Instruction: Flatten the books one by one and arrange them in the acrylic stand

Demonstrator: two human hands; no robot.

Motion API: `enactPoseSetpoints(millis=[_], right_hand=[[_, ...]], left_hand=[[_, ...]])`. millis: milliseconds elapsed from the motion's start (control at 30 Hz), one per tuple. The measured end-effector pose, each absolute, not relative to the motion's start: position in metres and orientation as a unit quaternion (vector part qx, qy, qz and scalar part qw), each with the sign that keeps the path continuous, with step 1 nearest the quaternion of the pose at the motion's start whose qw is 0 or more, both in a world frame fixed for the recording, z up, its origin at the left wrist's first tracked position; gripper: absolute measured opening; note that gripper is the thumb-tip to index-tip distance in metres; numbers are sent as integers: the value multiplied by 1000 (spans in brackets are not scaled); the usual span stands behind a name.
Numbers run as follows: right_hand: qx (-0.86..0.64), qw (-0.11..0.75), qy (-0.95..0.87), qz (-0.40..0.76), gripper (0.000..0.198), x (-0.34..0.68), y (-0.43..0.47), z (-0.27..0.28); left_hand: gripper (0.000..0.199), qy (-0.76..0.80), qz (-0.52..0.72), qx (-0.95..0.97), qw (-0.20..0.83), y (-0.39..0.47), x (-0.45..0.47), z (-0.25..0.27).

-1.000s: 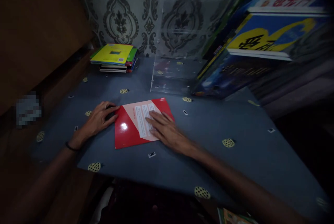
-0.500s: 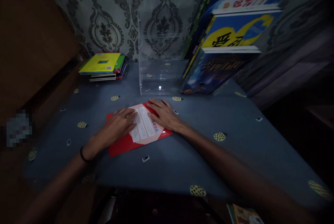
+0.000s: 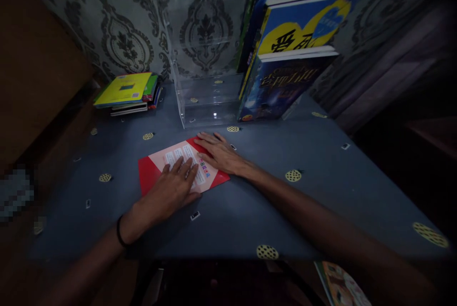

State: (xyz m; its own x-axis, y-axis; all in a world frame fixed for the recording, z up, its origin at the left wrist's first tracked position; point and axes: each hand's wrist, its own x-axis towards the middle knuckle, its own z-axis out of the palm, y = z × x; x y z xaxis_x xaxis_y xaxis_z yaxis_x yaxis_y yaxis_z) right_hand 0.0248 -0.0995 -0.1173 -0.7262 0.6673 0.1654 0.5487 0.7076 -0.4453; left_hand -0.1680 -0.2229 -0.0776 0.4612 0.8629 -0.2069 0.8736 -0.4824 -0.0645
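A thin red and pink book (image 3: 150,172) with white text panels lies flat on the table (image 3: 250,211), turned sideways to me. My left hand (image 3: 173,189) rests palm down over its near left part, fingers outstretched, with a black band on the wrist. On the far right corner of the book lies my right hand (image 3: 217,153), flat with fingers spread. Neither hand grips anything. Parts of the cover are hidden beneath both hands.
A clear acrylic rack (image 3: 182,101) stands at the back, with a dark blue book (image 3: 282,87) and a blue-yellow book (image 3: 285,27) upright in its right side. A stack of books (image 3: 124,92) sits at the back left. Patterned wallpaper (image 3: 132,39) is behind.
My left hand has slid toward me across the book, its fingers now stretched out over the text panels. The right hand stays on the book's far corner. The view has shifted slightly.
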Motion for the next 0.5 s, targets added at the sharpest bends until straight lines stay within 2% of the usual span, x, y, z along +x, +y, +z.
enactPoseSetpoints(millis=[233,500], right_hand=[[-356,167,-900,186,47,50,-105,-118],[-310,177,-915,188,39,114,-176,-125]], left_hand=[[65,515,-112,849,32,-221,-166,-75],[67,507,-85,856,57,-221,-172,-76]])
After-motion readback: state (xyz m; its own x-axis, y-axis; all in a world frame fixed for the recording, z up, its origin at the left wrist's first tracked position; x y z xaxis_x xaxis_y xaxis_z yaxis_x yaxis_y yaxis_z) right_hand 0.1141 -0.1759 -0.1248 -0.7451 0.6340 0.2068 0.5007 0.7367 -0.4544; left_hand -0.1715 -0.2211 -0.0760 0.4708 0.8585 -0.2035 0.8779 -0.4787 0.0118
